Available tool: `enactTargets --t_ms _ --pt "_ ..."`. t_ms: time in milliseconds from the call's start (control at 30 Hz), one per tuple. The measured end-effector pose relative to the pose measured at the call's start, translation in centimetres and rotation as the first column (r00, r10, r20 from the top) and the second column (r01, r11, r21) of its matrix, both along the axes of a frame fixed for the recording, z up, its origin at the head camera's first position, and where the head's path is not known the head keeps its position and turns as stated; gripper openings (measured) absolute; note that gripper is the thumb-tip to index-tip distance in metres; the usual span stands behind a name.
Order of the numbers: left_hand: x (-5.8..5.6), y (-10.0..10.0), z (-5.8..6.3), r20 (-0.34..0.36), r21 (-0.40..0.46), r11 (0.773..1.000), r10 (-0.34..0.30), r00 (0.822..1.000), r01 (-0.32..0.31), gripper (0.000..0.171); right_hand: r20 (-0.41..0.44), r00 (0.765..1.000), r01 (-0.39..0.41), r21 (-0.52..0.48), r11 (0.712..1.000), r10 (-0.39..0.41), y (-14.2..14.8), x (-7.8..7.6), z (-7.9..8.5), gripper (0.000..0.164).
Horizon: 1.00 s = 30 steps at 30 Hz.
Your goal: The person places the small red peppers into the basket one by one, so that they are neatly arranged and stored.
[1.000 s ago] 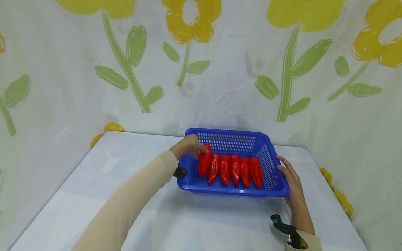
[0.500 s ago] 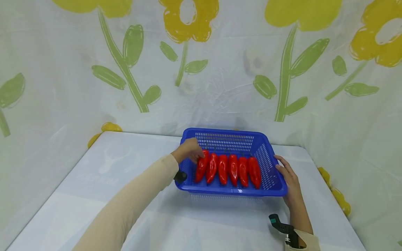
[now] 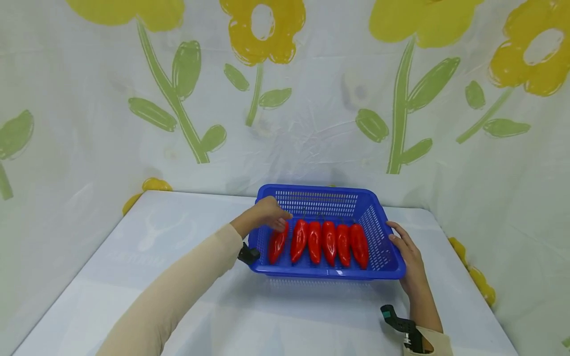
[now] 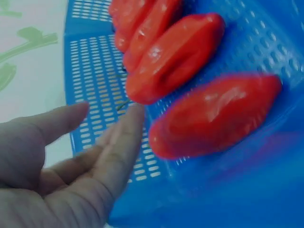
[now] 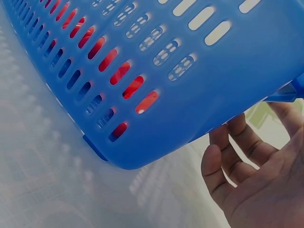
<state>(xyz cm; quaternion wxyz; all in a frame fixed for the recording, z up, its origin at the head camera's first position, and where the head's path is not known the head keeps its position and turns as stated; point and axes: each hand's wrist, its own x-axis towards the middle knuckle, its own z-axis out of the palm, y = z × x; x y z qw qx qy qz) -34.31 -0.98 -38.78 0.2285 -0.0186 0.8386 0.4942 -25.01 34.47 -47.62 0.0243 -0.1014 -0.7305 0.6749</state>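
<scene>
Several long red peppers lie side by side in a blue plastic basket (image 3: 320, 272), stems toward its back wall. The leftmost pepper (image 3: 278, 244), also the nearest pepper (image 4: 216, 116) in the left wrist view, lies a little apart from the others. Over its stem end is my left hand (image 3: 269, 213), fingers extended and thumb apart, holding nothing. In the left wrist view, the left hand (image 4: 90, 166) has its fingertips beside the peppers. My right hand (image 3: 410, 257) holds the basket's right rim. In the right wrist view, the right hand (image 5: 261, 171) has bent fingers below that rim.
The basket stands toward the back of a white table (image 3: 178, 277). Behind it hangs a white cloth (image 3: 311, 143) printed with yellow flowers and green stems. Small dark devices are strapped to both wrists, one a black wrist mount (image 3: 403, 324).
The leftmost pepper has come down and leftward into the basket, and my left hand has let go of it. The right hand stays at the rim.
</scene>
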Motion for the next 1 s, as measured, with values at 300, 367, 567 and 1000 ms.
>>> enactTargets --t_ms 300,367,567,1000 --pt "2.3 -3.8 -0.6 -0.228 0.202 0.977 -0.022 0.973 0.069 0.034 0.006 1.0 -0.023 -0.007 1.0 0.023 -0.2 -0.5 -0.3 0.055" --pt "3.2 -4.7 -0.8 -0.272 0.235 0.971 0.024 0.962 0.042 0.034 0.001 1.0 -0.029 0.0 1.0 0.029 -0.1 -0.6 -0.3 0.055" --pt "5.3 -6.9 -2.4 -0.385 0.285 0.957 0.168 0.907 -0.057 0.035 -0.008 0.999 -0.038 0.027 0.999 0.038 0.7 -1.1 0.0 0.056" --pt "7.6 -9.4 -6.8 -0.446 0.229 0.947 0.307 0.841 -0.225 0.027 0.043 0.999 -0.015 0.0 1.0 0.015 2.0 -0.9 -0.1 0.055"
